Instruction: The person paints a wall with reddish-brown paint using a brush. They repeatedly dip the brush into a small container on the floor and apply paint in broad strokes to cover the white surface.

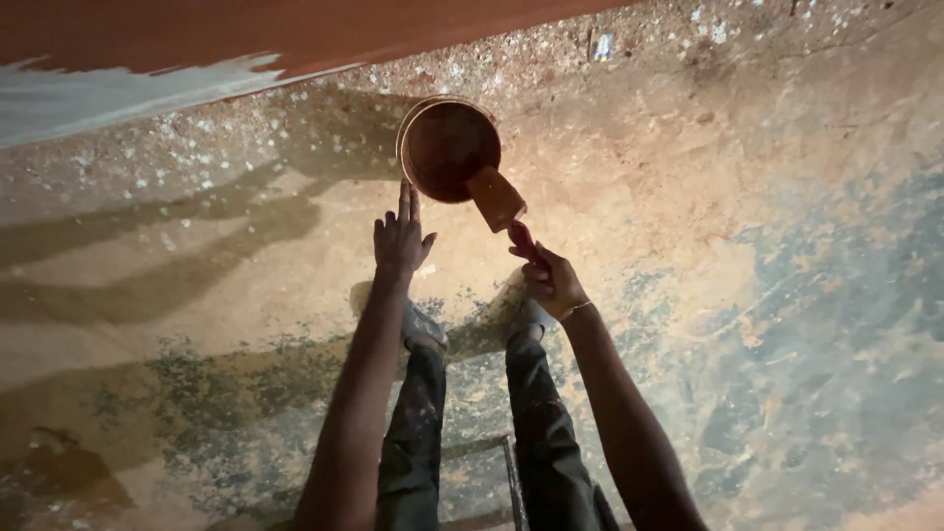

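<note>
A round bucket (pixel 447 147) of dark red-brown paint stands on the speckled floor near a wall. My right hand (pixel 551 280) grips the red handle of a wide paintbrush (pixel 497 200); its paint-loaded bristles rest over the bucket's near right rim. My left hand (pixel 398 236) is open with fingers stretched out, its fingertips just short of the bucket's near left edge, holding nothing. Both my arms reach down from above my legs.
The wall (pixel 246 39) at the top is red-brown with a pale unpainted patch (pixel 98 98) at the left. My shoes (pixel 425 329) and paint-stained trousers stand on a ladder rung (pixel 482 447). The concrete floor (pixel 747 295) is spattered and stained.
</note>
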